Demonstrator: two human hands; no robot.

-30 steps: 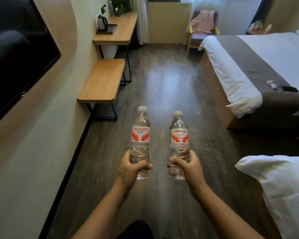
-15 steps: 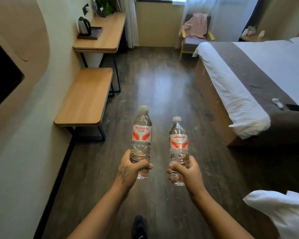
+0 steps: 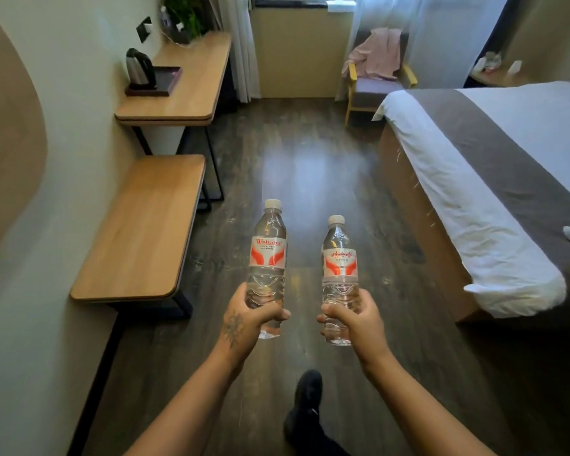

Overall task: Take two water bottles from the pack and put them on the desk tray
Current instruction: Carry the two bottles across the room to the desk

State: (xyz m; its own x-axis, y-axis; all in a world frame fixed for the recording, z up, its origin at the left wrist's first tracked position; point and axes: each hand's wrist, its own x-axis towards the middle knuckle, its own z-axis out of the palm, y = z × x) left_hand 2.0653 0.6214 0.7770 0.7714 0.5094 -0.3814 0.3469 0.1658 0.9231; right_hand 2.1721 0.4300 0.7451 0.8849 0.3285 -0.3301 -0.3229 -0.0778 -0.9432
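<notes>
My left hand (image 3: 247,320) grips the lower part of a clear water bottle (image 3: 268,255) with a red-and-white label, held upright. My right hand (image 3: 356,322) grips a second, matching water bottle (image 3: 339,258), also upright, a little to the right. Both bottles hang over the dark wood floor in front of me. A dark tray (image 3: 165,81) lies on the wooden desk (image 3: 191,83) at the far left, with a steel kettle (image 3: 139,68) standing on its left part. The pack is out of view.
A low wooden bench (image 3: 139,232) runs along the left wall, nearer than the desk. A bed (image 3: 494,166) with white and grey covers fills the right side. An armchair (image 3: 375,83) with a pink cloth stands by the window. My dark shoe (image 3: 306,399) is on the floor below.
I have walked forward: desk, bench and bed have come nearer and the wall screen has left view. Both hands still hold the bottles upright. A foot has stepped into view.
</notes>
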